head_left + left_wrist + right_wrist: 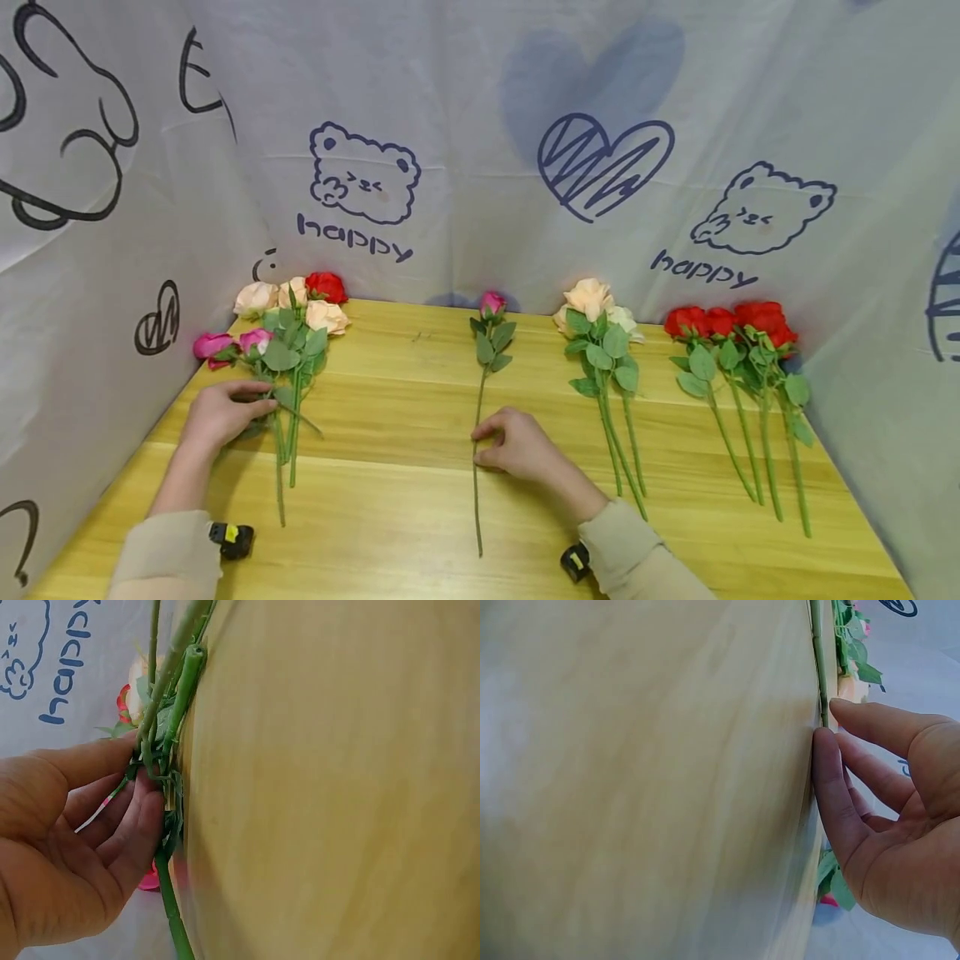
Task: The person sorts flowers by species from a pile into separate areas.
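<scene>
A single magenta rose (492,307) lies on the table, its thin stem running toward the near edge. My right hand (521,446) has thumb and forefinger at the middle of that stem (819,664), pinching it close to the tabletop. At the left, my left hand (221,414) pinches a green rose stem (174,705) between thumb and fingers, among crossing stems and leaves. Just beyond this hand lie pink roses (215,347), peach roses (327,317) and one red rose (326,287). Which bloom the pinched stem belongs to is hidden by leaves.
Right of the middle lies a bunch of peach and cream roses (588,300). Farther right are several red roses (761,321) with stems fanned toward me. A printed white cloth (465,233) stands behind and beside the wooden table (390,508).
</scene>
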The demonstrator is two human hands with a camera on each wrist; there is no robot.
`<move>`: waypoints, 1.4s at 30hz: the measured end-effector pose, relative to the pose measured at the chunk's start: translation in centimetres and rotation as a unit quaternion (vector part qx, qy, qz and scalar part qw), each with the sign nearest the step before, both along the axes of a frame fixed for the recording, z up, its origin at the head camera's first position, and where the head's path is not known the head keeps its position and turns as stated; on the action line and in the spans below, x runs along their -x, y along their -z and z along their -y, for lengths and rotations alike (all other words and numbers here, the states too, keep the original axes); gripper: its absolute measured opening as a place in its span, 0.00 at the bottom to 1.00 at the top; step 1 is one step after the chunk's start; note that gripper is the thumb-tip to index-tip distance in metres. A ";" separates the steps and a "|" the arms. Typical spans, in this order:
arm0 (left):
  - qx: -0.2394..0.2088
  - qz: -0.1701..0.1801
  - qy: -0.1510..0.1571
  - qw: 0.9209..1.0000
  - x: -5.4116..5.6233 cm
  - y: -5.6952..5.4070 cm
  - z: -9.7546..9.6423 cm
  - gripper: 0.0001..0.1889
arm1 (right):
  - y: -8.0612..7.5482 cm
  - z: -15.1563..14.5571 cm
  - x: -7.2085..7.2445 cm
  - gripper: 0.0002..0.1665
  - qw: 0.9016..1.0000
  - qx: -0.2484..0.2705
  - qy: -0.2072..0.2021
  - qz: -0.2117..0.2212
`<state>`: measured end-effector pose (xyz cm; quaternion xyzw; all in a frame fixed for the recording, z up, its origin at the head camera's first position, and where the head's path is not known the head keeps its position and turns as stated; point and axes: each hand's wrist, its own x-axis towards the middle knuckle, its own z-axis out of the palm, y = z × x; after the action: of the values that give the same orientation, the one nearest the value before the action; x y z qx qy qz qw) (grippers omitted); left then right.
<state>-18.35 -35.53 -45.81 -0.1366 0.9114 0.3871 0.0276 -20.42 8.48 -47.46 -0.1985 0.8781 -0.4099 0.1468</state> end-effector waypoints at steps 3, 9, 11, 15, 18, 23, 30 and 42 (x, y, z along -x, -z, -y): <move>-0.028 -0.009 -0.008 1.000 -0.1 0.0 -0.2 0.26 | 0.0 0.0 -0.1 0.13 1.000 -0.001 0.004 0.001; -0.065 -0.026 -0.041 0.997 -0.4 -0.4 -0.6 0.24 | -0.1 0.0 -0.3 0.13 1.000 0.007 0.006 0.009; -0.062 -0.035 -0.052 0.996 -0.5 -0.7 -0.8 0.24 | -0.1 0.0 -0.4 0.14 1.000 0.011 0.006 0.014; -0.064 -0.059 -0.069 0.994 -0.6 -1.3 -1.0 0.25 | 0.0 -0.2 -0.4 0.16 0.999 0.028 0.001 0.032; -0.076 -0.073 -0.075 0.992 -0.8 -1.8 -1.3 0.25 | -0.1 -0.5 -0.3 0.19 0.997 0.049 0.001 0.055; -0.109 -0.099 -0.094 0.985 -1.1 -2.4 -2.1 0.26 | -0.5 -1.3 -0.4 0.23 0.993 0.086 0.029 0.069; -0.164 -0.152 -0.117 0.968 -0.9 -3.8 -4.2 0.26 | -2.1 -2.7 -0.5 0.23 0.977 0.184 0.107 0.026; -0.329 -0.237 -0.079 0.911 1.0 -6.0 -12.0 0.21 | -5.0 -1.6 -0.5 0.20 0.929 0.354 0.106 -0.030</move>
<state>-19.34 -23.50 -39.84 -0.0958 0.6982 0.6872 -0.1765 -19.89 10.06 -42.44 -0.1559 0.6956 -0.7013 -0.0032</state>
